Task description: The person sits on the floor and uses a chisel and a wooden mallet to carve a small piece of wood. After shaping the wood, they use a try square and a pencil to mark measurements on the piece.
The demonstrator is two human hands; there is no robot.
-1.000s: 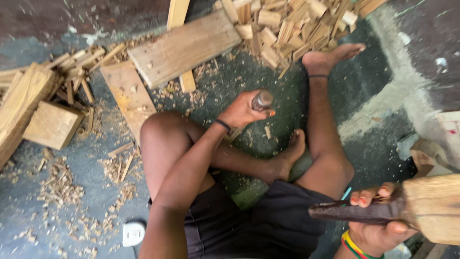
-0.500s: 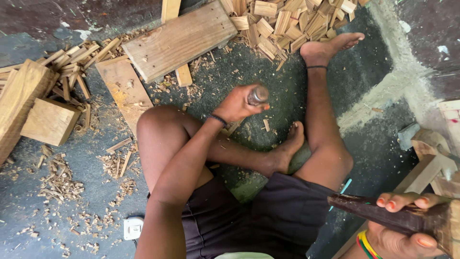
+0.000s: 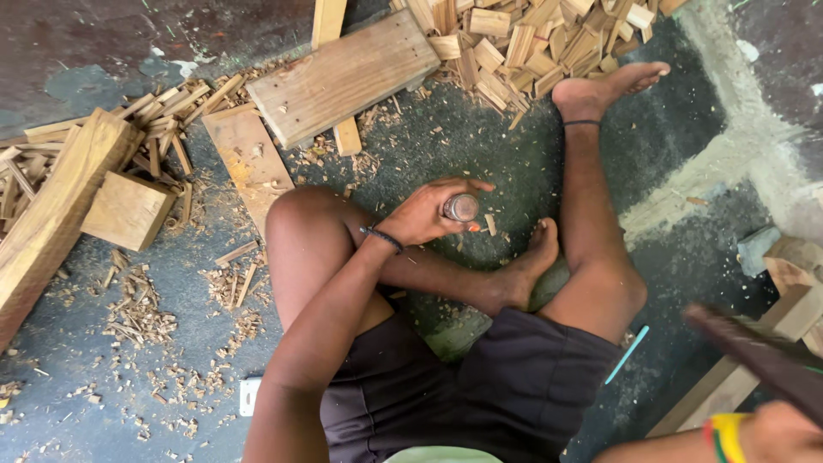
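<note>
The left hand is closed around a short round tool handle with a metal-ringed end, gripping it upright just above the dark floor in front of the bent left knee. A dark band sits on that wrist. Just beside the hand, on its far side, small wood chips lie scattered, and a little beyond the fingertips rests the sole of the tucked-in right foot. Farther out from the hand, past the chips, a wide wooden board lies flat, with a thinner plank beside it and a heap of short cut wood pieces near the outstretched left foot. Well off to the left of the hand lie a square wooden block, a long thick beam and thin wood strips. The right hand shows only at the lower right edge, blurred, with a striped wristband below it; it seems to be wrapped around a dark, blurred tool, though how firmly it is held cannot be told. Pale wooden pieces lie just beyond that hand.
</note>
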